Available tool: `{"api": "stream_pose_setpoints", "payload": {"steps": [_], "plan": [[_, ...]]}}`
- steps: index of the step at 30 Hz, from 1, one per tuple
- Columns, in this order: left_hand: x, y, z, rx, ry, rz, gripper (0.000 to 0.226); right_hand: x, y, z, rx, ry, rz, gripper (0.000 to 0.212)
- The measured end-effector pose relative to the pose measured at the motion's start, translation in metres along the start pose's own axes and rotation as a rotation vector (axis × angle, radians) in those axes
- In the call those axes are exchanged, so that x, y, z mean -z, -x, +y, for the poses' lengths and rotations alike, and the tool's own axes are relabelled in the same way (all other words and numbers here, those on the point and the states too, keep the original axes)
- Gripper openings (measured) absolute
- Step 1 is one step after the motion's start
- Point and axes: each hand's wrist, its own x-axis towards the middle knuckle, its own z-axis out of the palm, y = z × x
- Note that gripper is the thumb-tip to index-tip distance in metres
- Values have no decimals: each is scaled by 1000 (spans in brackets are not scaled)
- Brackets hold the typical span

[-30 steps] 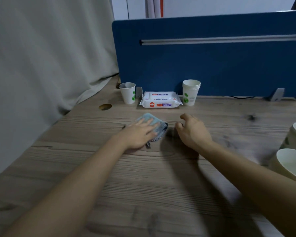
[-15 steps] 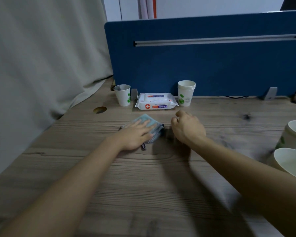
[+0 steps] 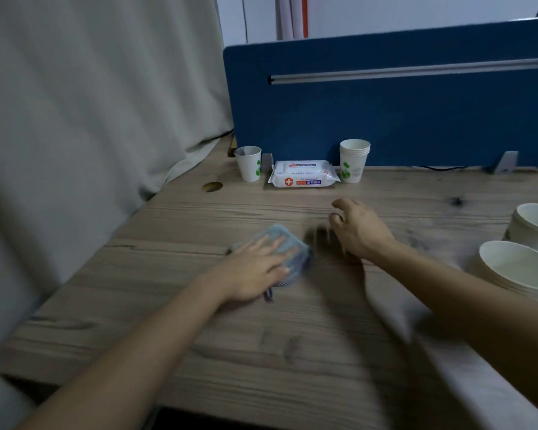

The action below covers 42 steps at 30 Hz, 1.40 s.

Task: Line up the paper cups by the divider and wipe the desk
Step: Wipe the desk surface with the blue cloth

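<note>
My left hand [image 3: 255, 268] lies flat with straight fingers on a folded light-blue cloth [image 3: 288, 243], pressing it to the wooden desk [image 3: 174, 305]. My right hand [image 3: 359, 229] hovers just right of the cloth, fingers loosely curled and holding nothing. By the blue divider [image 3: 385, 119] stand a single white paper cup [image 3: 249, 164] with a green print and a short stack of paper cups [image 3: 353, 161]. More white paper cups [image 3: 522, 268] stand at the right edge, with another stack of cups [image 3: 534, 223] behind them.
A white pack of wet wipes [image 3: 303, 175] lies between the two cup positions at the divider. A round cable hole [image 3: 212, 187] is in the desk near a grey curtain [image 3: 90, 119] on the left. A metal divider bracket [image 3: 507, 162] stands at the back right.
My left hand has slid the cloth toward me and slightly left. My right hand has lifted and its fingers have loosened from a fist. The view has shifted left.
</note>
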Motion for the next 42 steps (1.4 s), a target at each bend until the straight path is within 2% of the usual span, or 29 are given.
{"api": "stream_pose_setpoints", "payload": {"steps": [3, 6, 10, 12, 16, 18, 20, 24, 26, 28, 30, 33, 37, 40, 42], "plan": [[-7, 9, 9, -20, 22, 15, 62, 0, 8, -1, 26, -18, 5, 43], [2, 8, -30, 161, 76, -17, 56, 1, 14, 2, 44, -15, -3, 43], [9, 23, -77, 401, 75, -37, 59, 3, 19, 5, 47, -17, 9, 43], [7, 25, -61, 390, 60, -11, 57, 1, 20, 5, 48, -24, 14, 43], [-10, 27, 13, 117, 47, 33, 59, -7, 26, -1, 51, -49, -10, 43], [-13, 33, 24, 78, 65, 25, 59, -11, 30, -2, 56, -48, -8, 41], [-7, 40, 9, 140, 99, -5, 54, -10, 34, 1, 69, -39, -9, 40], [10, 70, -47, 400, 104, -62, 56, -3, 46, 9, 86, -11, 16, 39], [13, 85, -52, 452, 95, -60, 57, -2, 53, 11, 92, -6, 28, 38], [8, 93, -28, 397, 73, -35, 56, -2, 58, 11, 106, -11, 28, 36], [-6, 100, 16, 252, 19, 24, 56, -4, 62, 8, 104, -10, 25, 33], [-23, 117, 68, 131, 61, 53, 57, -7, 67, 0, 88, -10, 0, 38], [-11, 124, 25, 243, 39, 18, 57, -4, 74, -11, 89, -34, -9, 41], [-2, 137, -18, 437, 51, -17, 57, 4, 79, -12, 103, -46, 15, 41], [-5, 135, -11, 422, 3, -31, 58, 11, 82, -10, 94, -53, 23, 41]]}}
